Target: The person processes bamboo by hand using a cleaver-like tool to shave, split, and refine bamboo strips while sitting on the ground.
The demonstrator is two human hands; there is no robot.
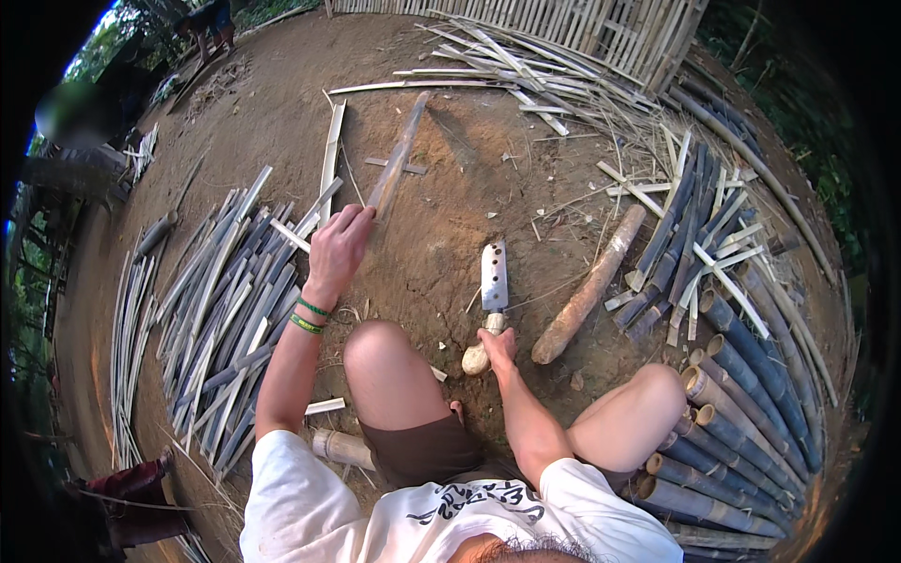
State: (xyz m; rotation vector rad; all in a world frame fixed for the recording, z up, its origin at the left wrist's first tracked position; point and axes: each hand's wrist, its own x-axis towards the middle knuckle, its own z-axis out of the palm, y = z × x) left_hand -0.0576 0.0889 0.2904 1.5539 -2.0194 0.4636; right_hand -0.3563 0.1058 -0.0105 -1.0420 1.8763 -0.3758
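Observation:
My left hand is closed on the near end of a long, thin bamboo strip. The strip points away from me and is smeared by motion. In my right hand is the pale wooden handle of a broad knife, just in front of my knees. Its flat, wide blade has several dark holes and points away from me. To the right of the knife, a thick, worn wooden club lies slanted on the dirt, touched by neither hand.
Split bamboo strips are heaped at the left, with another pile at the right. Whole bamboo poles are stacked beside my right knee. Loose slats lie before a bamboo fence. A person bends over at the far left.

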